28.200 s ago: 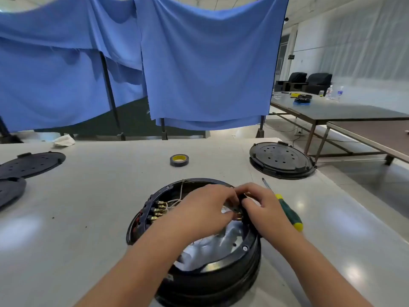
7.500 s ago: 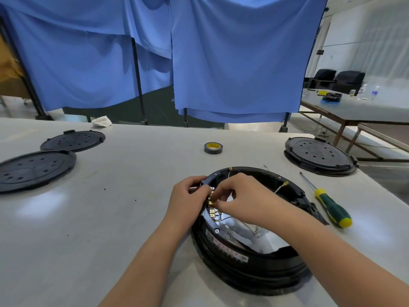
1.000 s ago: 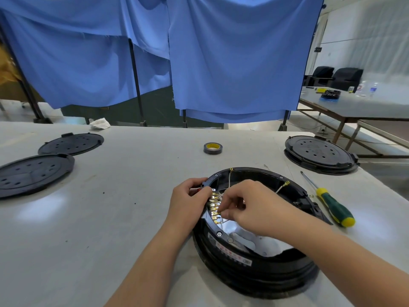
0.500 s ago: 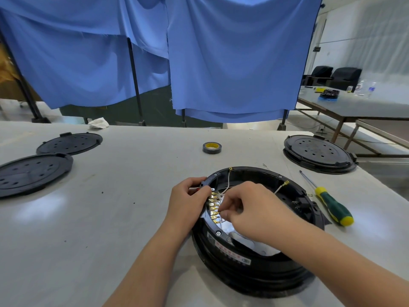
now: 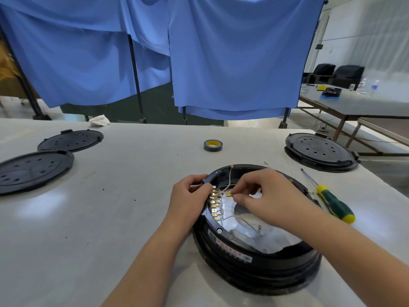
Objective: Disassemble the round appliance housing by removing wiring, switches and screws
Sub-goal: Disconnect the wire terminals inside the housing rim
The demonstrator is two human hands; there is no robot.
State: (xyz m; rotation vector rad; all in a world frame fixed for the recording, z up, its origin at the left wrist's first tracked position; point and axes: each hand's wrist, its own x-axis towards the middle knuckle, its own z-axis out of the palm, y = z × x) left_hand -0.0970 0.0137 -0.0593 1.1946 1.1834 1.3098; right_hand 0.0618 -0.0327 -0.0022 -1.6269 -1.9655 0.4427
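The round black appliance housing [image 5: 254, 260] lies open on the grey table, with white lining inside. A row of brass terminals [image 5: 214, 204] runs along its left inner wall, with thin white wires leading off them. My left hand [image 5: 191, 196] grips the housing's left rim where a switch block with a red part sits. My right hand [image 5: 261, 193] is over the middle and pinches a brass wire connector [image 5: 229, 195] just clear of the terminal row. Another loose wire with a ring end [image 5: 259, 228] lies on the lining.
A green-and-yellow screwdriver [image 5: 332, 201] lies right of the housing. A roll of black tape [image 5: 213, 145] sits behind it. Another closed housing [image 5: 319, 151] is at the back right, two black lids [image 5: 33, 169] at the left. Blue curtains hang behind the table.
My right hand has pulled back a little from the terminal row, and a brass connector with its wire now shows between its fingertips. The left hand stays on the rim.
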